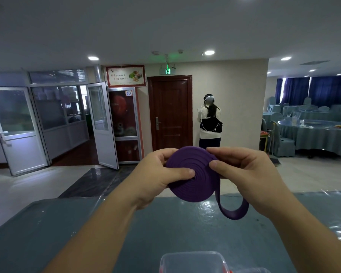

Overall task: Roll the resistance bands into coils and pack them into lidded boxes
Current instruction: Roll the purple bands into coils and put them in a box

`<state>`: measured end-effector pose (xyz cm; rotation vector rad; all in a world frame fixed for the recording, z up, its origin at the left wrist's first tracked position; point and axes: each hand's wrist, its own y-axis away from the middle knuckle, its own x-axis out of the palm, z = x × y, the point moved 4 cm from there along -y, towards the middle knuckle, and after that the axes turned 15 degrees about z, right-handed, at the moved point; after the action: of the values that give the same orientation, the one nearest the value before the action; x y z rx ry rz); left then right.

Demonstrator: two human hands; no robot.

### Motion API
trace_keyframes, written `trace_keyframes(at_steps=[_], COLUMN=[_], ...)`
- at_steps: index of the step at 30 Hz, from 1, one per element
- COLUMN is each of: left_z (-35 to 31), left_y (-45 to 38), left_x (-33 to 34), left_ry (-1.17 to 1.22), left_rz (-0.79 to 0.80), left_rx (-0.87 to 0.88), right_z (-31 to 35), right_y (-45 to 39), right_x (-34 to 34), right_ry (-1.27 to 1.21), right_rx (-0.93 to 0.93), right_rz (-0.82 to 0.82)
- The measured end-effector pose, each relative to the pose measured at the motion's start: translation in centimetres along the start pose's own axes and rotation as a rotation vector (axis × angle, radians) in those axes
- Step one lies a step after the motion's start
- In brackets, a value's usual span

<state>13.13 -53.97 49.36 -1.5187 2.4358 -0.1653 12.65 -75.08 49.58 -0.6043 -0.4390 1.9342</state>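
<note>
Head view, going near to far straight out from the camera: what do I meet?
Clear plastic box at the bottom edge → blue-covered table → purple resistance band coil held between left hand and right hand → person standing with their back turned → dark red door.

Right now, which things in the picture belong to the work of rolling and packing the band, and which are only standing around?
Belongs to the job:
- purple band, mostly coiled, its tail hanging loose
- left hand and right hand, both gripping the coil
- clear plastic box at the near table edge

Just around:
- blue table
- round table with covered chairs
- brown door
- a person standing by the wall
</note>
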Motion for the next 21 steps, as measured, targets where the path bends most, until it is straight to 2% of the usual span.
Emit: trace_keyframes(at_steps=[6,15,21], left_z=[0.3,1.0,0.4], left_y=[0.1,0.0,0.1], left_x=[0.1,0.5,0.4], left_ry=[0.078,0.208,0.006], left_rz=[-0.051,-0.015,0.080], left_rx=[0.019,0.004,-0.072], right_z=[-0.2,-0.3,-0.1], right_y=[0.0,0.2,0.2], right_x=[0.0,-0.1,-0.1], right_ry=[-0.048,-0.048,0.065], right_rx=[-0.010,0.006,0.026], right_rz=[-0.088,-0.095,-0.004])
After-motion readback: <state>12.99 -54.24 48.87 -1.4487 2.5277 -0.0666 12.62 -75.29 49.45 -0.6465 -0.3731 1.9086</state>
